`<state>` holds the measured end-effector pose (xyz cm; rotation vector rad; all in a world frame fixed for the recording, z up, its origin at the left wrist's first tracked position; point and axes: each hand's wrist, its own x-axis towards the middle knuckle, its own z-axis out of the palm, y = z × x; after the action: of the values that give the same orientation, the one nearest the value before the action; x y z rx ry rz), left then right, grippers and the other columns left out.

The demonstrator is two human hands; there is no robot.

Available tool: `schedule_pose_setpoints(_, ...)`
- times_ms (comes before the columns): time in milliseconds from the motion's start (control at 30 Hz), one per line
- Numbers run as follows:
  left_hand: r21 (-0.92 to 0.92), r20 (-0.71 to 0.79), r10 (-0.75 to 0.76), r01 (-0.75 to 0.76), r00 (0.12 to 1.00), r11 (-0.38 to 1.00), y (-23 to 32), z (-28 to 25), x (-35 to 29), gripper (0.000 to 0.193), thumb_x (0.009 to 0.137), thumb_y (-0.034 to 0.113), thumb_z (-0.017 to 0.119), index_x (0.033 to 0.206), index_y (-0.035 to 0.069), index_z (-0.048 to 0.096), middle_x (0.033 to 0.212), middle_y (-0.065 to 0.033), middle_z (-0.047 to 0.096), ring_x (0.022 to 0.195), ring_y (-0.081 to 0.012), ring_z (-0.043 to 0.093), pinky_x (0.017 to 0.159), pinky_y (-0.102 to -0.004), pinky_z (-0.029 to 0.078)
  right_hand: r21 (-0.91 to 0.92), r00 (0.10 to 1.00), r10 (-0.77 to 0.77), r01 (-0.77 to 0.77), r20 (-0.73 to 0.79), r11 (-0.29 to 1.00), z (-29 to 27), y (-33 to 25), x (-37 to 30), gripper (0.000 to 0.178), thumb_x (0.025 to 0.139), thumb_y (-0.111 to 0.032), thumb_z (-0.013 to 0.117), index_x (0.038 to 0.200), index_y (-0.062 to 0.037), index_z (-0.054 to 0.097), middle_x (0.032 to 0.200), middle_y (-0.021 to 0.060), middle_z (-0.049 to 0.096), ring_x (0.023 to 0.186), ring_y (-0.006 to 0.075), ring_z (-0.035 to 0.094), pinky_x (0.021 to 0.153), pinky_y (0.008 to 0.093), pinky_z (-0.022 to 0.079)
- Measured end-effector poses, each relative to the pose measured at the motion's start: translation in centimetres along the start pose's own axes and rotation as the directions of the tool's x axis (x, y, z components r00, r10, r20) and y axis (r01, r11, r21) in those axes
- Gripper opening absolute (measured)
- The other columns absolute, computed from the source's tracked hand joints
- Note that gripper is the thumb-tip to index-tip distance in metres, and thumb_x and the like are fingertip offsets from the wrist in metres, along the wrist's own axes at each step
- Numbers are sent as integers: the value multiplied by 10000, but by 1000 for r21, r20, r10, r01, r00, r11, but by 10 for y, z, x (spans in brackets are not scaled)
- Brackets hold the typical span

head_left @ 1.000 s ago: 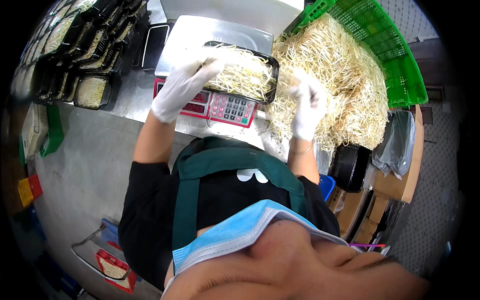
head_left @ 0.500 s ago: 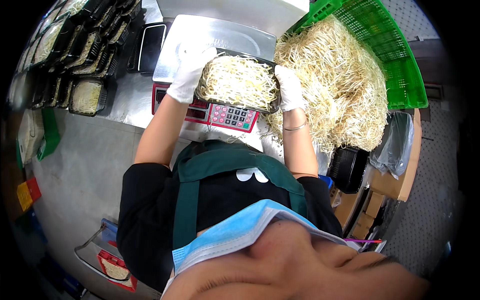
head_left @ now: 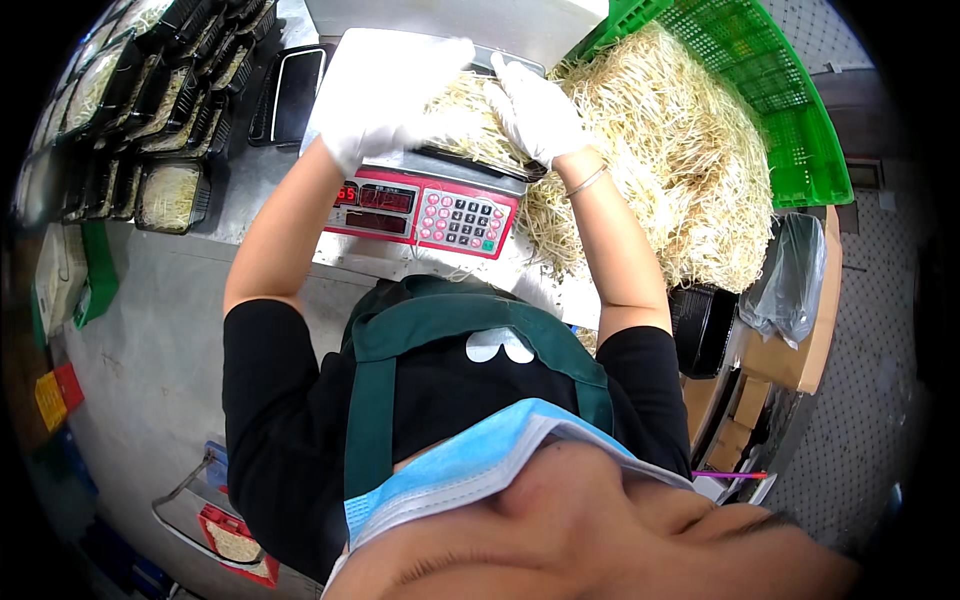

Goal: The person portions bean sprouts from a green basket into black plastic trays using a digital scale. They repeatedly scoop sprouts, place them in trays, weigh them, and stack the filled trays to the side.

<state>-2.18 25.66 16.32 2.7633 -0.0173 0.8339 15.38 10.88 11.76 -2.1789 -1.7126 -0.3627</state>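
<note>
A black tray of bean sprouts [head_left: 470,125] rests on the metal plate of a weighing scale [head_left: 460,215] with a red and white keypad panel. My left hand [head_left: 395,105], in a white glove, reaches over the tray's left side, fingers stretched out and blurred by movement and glare. At the tray's right side is my right hand [head_left: 540,112], also gloved, its thumb and fingers apart along the sprouts. Both hands hide parts of the tray's rim. Just to the right lies a large heap of loose bean sprouts [head_left: 680,170].
A green crate [head_left: 760,90] stands behind the heap. Stacked black trays of sprouts [head_left: 170,195] fill the far left, with a black-framed object [head_left: 296,98] beside the scale. Black trays [head_left: 703,325] and a clear plastic bag [head_left: 790,280] sit at right. A white box [head_left: 450,20] is behind the scale.
The sprout tray, earlier gripped at both ends above the scale's front, now sits farther back on the plate. My hands have moved inward over it, and the scale's display is uncovered.
</note>
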Motion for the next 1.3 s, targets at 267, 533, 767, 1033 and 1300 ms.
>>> schedule_pose_setpoints(267,154,146,-185,162,972,975,35,40,-9,809,762,443,704,1370,-1,407,1379,-207,433,1285,-331,412,1093,-432,274,-195,971,88,-44,223,980,1,-11,4,627,922,-434,404,1369,2,354,1298,237,467,1214,381,443,994,547,331)
schedule_pose_setpoints(533,-476,278,-451,529,848,702,17,-24,-41,573,834,348,704,1190,-62,522,1099,-148,612,935,-168,609,848,-262,481,-200,977,214,-213,-20,956,7,-34,-9,675,908,-458,420,1389,7,336,1359,233,418,1237,375,414,1007,598,288)
schedule_pose_setpoints(767,-922,382,-714,184,586,-342,14,28,-66,302,901,166,605,1089,-64,551,873,-123,664,657,-150,660,548,-251,546,-146,964,218,-196,155,970,-13,-43,12,600,925,-464,411,1276,21,448,1149,238,572,1096,335,550,931,508,401)
schedule_pose_setpoints(1033,-744,667,-471,487,578,-457,3,42,-95,412,953,301,503,985,-91,624,835,-183,687,702,-196,678,598,-260,558,19,919,346,-356,190,934,7,-60,62,547,942,-479,375,1176,-11,536,1084,219,623,1011,358,600,864,441,465)
schedule_pose_setpoints(1300,-644,754,-238,761,613,-81,97,42,-60,356,866,353,650,861,3,712,781,-83,698,713,-131,622,677,-279,489,473,916,291,-136,-274,871,-14,-26,48,642,870,-485,563,1249,31,522,1212,219,577,1146,306,541,992,388,398)
